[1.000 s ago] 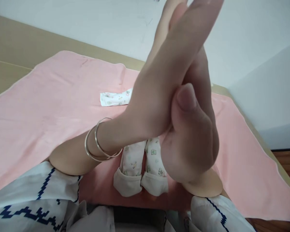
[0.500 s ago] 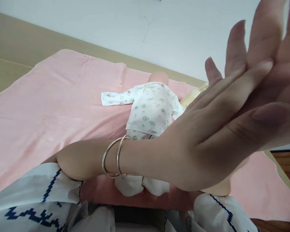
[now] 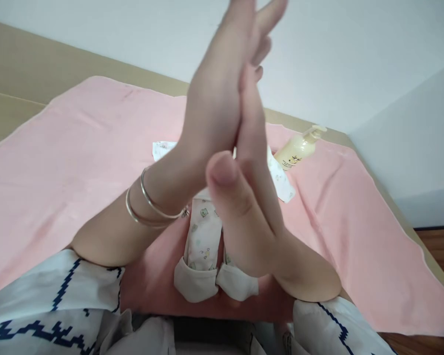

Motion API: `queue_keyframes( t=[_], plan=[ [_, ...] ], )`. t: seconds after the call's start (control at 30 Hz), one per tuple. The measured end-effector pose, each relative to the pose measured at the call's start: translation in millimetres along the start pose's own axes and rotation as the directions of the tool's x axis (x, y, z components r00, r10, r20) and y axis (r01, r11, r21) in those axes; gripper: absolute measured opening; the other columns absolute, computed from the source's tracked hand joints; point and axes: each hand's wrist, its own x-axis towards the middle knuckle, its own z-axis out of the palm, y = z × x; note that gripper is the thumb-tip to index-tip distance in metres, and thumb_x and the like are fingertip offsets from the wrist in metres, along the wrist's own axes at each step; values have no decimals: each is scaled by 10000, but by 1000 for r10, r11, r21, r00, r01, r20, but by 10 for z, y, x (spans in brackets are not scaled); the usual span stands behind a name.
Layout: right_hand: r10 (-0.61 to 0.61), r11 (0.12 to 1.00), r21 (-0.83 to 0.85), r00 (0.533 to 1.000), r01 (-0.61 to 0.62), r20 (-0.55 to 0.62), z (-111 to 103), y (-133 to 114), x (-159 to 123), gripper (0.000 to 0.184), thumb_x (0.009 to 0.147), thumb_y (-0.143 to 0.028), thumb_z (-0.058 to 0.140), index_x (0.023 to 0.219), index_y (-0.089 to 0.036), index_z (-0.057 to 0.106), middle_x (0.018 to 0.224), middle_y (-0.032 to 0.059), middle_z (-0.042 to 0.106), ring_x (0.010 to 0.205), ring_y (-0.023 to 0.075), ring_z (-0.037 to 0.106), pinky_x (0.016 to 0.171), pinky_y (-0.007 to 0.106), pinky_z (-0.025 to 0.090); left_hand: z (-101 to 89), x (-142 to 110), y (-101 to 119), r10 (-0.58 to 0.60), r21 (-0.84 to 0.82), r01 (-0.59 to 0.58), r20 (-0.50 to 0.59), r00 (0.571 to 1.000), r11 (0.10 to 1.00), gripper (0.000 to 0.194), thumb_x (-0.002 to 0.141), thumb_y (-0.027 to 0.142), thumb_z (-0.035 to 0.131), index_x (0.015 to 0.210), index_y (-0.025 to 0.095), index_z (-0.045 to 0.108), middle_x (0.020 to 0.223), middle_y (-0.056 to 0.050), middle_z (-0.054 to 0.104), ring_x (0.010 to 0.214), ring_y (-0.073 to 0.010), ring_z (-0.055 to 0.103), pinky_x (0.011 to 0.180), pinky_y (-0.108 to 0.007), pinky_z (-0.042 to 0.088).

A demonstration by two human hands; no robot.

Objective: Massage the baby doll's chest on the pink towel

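Note:
My left hand [image 3: 216,98], with two thin silver bangles [image 3: 148,212] on its wrist, is raised palm to palm against my right hand [image 3: 249,212]. Fingers on both hands are stretched out, and the left fingertips reach beyond the right ones. No object shows between the palms. Behind and below them, a small doll-like figure lies in a white printed top [image 3: 281,180] and matching trousers [image 3: 203,236] with plain white foot cuffs [image 3: 196,281]. My hands hide its head and most of its torso.
A pale yellow pump bottle [image 3: 296,150] lies tilted beside the figure's right-hand sleeve. Beneath everything spreads a pink cloth [image 3: 59,162] on a light wooden surface [image 3: 15,54]. A white wall [image 3: 355,59] rises behind it.
Both hands have swung from the right side to the middle and now point upward with the palms together. The bottle has come into fuller view, while the figure's torso and head are now covered.

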Motion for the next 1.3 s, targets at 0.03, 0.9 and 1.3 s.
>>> queue_keyframes(
  t=[0.03, 0.9, 1.3],
  plan=[
    [-45, 999, 21, 999, 44, 22, -20, 16, 12, 632, 1106, -307, 197, 1715, -149, 145, 1861, -119, -70, 1729, 83, -121, 1458, 277, 88, -9, 95, -8, 101, -139, -90, 74, 992, 986, 700, 1147, 473, 48, 1638, 270, 504, 1666, 131, 528, 1694, -273, 284, 1288, -357, 464],
    [86, 740, -672, 986, 32, 141, -757, 2155, 813, 595, 1077, -344, 374, 1598, -157, 591, 1751, 89, 462, 1702, 246, 331, 1438, 487, 220, 11, 1042, -2148, 226, 716, -305, 207, 952, 628, 513, 1063, 210, 367, 1478, 99, 648, 1629, -148, 616, 1575, -281, 529, 1408, -501, 306],
    [274, 533, -830, 962, -161, -11, -349, 1708, 442, 706, 1059, -265, 326, 1699, 32, 345, 1818, 241, 248, 1736, 388, 187, 1421, 626, 186, 1, 1044, -2098, 208, 736, -301, 219, 953, 606, 535, 1049, 221, 352, 1448, 99, 686, 1610, -145, 634, 1545, -274, 556, 1401, -489, 326]
  ],
)
